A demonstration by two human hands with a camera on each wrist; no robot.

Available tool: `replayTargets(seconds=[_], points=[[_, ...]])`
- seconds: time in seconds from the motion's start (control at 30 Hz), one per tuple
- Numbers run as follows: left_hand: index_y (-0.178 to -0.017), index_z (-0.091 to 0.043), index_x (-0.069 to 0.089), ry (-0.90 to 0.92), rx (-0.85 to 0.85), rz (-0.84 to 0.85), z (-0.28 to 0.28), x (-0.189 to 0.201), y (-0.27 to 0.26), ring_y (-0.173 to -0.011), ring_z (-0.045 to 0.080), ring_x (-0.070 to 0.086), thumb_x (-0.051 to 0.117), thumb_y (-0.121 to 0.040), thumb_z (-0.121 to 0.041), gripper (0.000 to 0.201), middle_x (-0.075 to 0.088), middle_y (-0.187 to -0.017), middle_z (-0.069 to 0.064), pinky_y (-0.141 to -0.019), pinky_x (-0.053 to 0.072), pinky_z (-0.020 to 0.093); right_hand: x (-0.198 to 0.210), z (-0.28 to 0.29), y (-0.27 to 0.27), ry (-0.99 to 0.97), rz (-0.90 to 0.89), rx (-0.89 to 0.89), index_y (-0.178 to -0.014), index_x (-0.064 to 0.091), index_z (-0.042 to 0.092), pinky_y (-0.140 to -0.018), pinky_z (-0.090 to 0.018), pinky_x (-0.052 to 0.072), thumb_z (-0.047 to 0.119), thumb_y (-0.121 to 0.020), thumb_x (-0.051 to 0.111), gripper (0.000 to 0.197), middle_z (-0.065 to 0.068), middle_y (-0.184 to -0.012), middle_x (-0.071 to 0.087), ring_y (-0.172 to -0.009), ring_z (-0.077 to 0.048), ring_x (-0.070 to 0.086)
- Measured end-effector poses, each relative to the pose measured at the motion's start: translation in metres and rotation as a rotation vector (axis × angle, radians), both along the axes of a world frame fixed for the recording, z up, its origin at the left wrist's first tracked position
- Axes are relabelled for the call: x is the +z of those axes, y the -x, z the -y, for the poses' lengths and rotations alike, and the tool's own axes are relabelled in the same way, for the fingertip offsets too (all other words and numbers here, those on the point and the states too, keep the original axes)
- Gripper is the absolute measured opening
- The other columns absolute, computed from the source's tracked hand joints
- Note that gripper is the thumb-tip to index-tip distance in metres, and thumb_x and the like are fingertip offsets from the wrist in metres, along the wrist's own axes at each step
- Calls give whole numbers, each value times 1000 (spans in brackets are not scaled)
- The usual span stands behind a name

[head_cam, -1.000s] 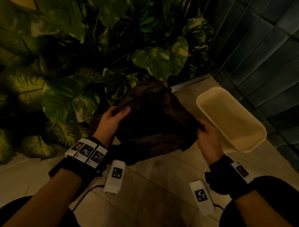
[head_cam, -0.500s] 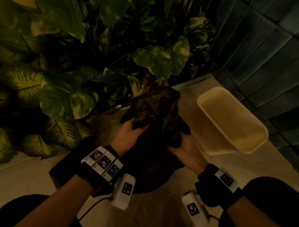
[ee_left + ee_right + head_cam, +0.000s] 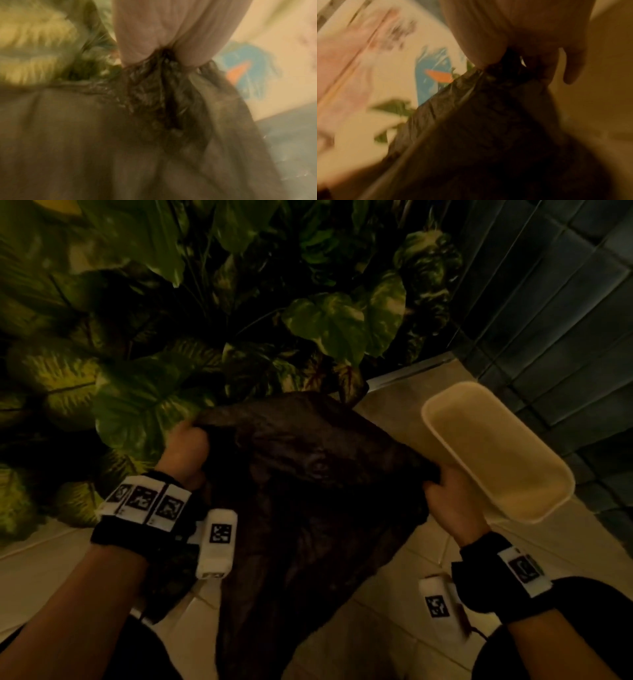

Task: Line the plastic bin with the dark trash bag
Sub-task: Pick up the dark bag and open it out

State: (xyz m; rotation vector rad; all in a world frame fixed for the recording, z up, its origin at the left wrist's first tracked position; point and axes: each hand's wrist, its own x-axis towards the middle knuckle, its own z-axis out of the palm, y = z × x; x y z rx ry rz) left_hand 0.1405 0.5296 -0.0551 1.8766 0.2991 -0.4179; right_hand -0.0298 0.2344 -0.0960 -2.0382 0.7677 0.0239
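A dark trash bag (image 3: 308,494) hangs spread between my two hands above the tiled floor, its lower end trailing toward my legs. My left hand (image 3: 186,446) grips the bag's left edge in a fist. The bag's right edge is pinched by my right hand (image 3: 442,491), just beside the bin. The cream plastic bin (image 3: 534,498) stands to the right with its opening facing up and nothing visible inside. In the left wrist view, fingers (image 3: 137,40) bunch crinkled bag (image 3: 154,101). Blurred fingers (image 3: 488,33) clamp the dark bag (image 3: 488,135) in the right wrist view.
Large potted plants with broad variegated leaves (image 3: 171,337) crowd the left and back. A dark tiled wall (image 3: 565,302) rises behind the bin. Pale floor tiles (image 3: 394,628) lie below, between my knees.
My hands were close together bunching the bag half a second ago. They have now moved apart, stretching the bag wide; the right hand has gone back toward the bin.
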Motion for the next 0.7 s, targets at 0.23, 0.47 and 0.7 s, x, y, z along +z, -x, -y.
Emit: replayTargets(seconds=[0.23, 0.47, 0.7], points=[[-103, -18, 57, 12, -280, 180, 40, -5, 37, -103, 19, 60, 73, -74, -11, 33, 64, -104, 4, -100, 47, 41, 22, -36, 6, 3, 437, 281, -145, 31, 26, -115, -22, 24, 27, -76, 65, 77, 6, -154, 28, -143, -9, 23], [-107, -11, 66, 129, -873, 170, 69, 5, 83, -102, 8, 63, 77, -71, -23, 39, 69, -109, -1, -93, 50, 25, -2, -64, 4, -77, 301, 430, -148, 25, 19, -101, -3, 31, 25, -74, 78, 92, 24, -137, 44, -127, 14, 41], [-104, -8, 63, -605, -944, 283, 44, -26, 72, -103, 27, 61, 62, -80, -19, 26, 66, -108, 9, -86, 48, 31, 2, -36, -3, -373, 262, 40, -61, 63, 25, -80, -31, 48, 5, -69, 51, 24, 8, -78, 68, -81, -11, 62]])
